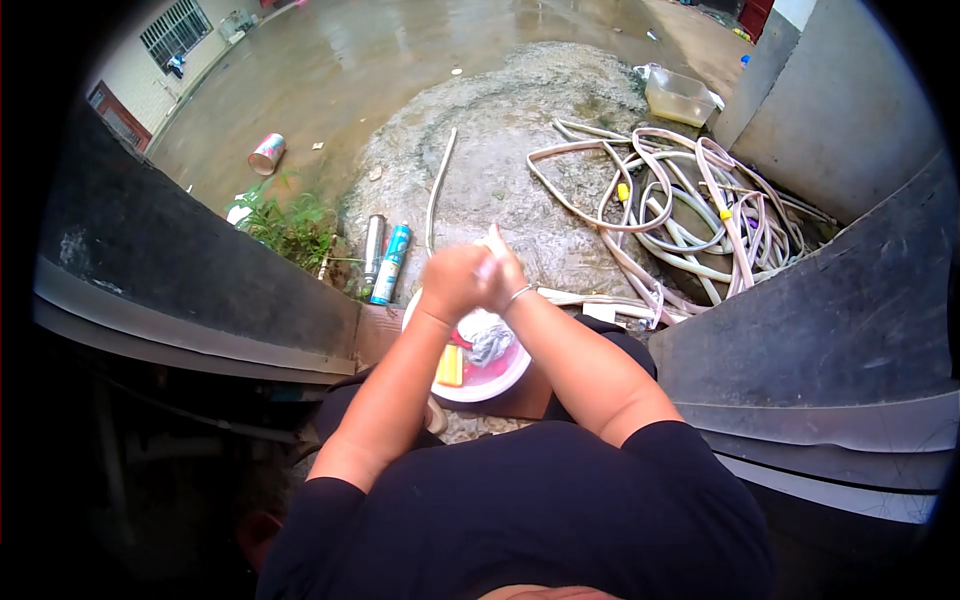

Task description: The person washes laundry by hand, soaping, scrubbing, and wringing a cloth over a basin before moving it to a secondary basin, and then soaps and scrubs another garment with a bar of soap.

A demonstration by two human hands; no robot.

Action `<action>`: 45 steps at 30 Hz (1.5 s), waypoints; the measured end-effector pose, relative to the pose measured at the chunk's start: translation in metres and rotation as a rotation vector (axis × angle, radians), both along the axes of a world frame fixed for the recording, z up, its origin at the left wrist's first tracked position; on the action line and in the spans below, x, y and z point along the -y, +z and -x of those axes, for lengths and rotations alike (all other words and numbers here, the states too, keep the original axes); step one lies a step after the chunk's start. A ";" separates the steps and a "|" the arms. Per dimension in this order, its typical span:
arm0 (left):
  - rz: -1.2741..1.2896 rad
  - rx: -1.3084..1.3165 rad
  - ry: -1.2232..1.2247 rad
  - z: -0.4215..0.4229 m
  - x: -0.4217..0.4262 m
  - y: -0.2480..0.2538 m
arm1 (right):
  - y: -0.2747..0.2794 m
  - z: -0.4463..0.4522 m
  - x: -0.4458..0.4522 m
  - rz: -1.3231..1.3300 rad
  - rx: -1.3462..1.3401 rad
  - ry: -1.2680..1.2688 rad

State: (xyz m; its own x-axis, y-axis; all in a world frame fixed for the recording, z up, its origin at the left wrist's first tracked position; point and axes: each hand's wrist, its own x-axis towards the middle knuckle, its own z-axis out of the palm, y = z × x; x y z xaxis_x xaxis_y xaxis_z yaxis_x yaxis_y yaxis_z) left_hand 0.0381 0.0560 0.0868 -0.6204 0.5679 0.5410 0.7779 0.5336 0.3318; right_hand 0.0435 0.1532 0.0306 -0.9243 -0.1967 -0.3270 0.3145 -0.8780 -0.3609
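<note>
My left hand (457,283) is closed and pressed against my right hand (502,268), which wears a thin bracelet at its wrist. Something pale shows between them, too small and blurred to name. Both hands are above a white basin (521,372) with a pink inside. In the basin lie a wet white and grey cloth (487,340) and a yellow bar-like object (450,366). Part of the basin is hidden under my forearms.
A tangled hose (650,228) lies at right on the wet concrete. A silver can (374,247) and a blue can (391,263) stand at left, near green weeds (290,228). Dark walls flank both sides. A clear plastic tub (680,97) is farther off.
</note>
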 end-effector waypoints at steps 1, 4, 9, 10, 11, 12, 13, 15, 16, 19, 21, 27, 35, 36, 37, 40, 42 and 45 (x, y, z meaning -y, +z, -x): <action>0.102 -0.030 -0.094 -0.011 -0.003 -0.007 | -0.001 0.005 -0.005 0.045 0.043 0.002; 0.112 0.089 -0.006 -0.027 -0.006 -0.007 | -0.004 0.006 -0.011 0.149 0.003 0.015; -0.155 -0.141 0.330 0.021 0.006 0.000 | 0.015 -0.011 0.013 0.229 -0.280 -0.132; -0.127 -0.136 0.396 0.025 0.006 0.003 | 0.027 -0.019 0.018 0.218 -0.189 -0.167; -0.126 -0.137 0.399 0.023 0.005 0.000 | 0.025 -0.017 0.017 0.219 -0.188 -0.164; -0.092 -0.146 0.286 0.018 0.002 -0.003 | 0.019 -0.014 0.014 0.189 -0.154 -0.132; -0.057 -0.154 0.173 0.010 -0.002 -0.006 | 0.009 -0.010 0.010 0.160 -0.119 -0.099; -0.031 -0.225 0.054 -0.016 -0.017 -0.007 | 0.005 0.001 -0.003 0.083 -0.073 -0.109; -0.069 -0.190 0.017 -0.025 -0.023 -0.004 | -0.012 -0.001 -0.006 0.192 -0.252 -0.051; -0.077 -0.172 0.123 -0.001 -0.012 -0.005 | -0.016 -0.001 -0.001 0.351 -0.250 -0.053; -0.153 -0.143 0.293 0.016 -0.003 -0.001 | 0.009 -0.013 0.007 0.221 -0.202 -0.134; -0.004 -0.242 0.035 -0.014 -0.016 -0.023 | -0.019 0.005 -0.008 0.202 -0.329 -0.020; -0.211 -0.184 0.327 0.033 0.012 -0.013 | 0.022 -0.028 0.021 0.176 -0.257 -0.086; -0.173 -0.197 0.324 0.030 0.012 -0.012 | 0.019 -0.028 0.021 0.176 -0.252 -0.073; -0.134 -0.210 0.325 0.024 0.013 -0.013 | 0.009 -0.025 0.019 0.182 -0.251 -0.068; 0.077 -0.318 0.352 0.035 -0.012 -0.127 | -0.001 -0.003 0.008 0.157 -0.157 -0.069; 0.075 -0.356 0.364 0.038 -0.019 -0.156 | -0.038 0.009 0.005 0.348 -0.354 0.008; -0.079 -0.175 0.176 0.004 0.003 -0.026 | -0.001 -0.010 0.011 0.235 -0.154 -0.052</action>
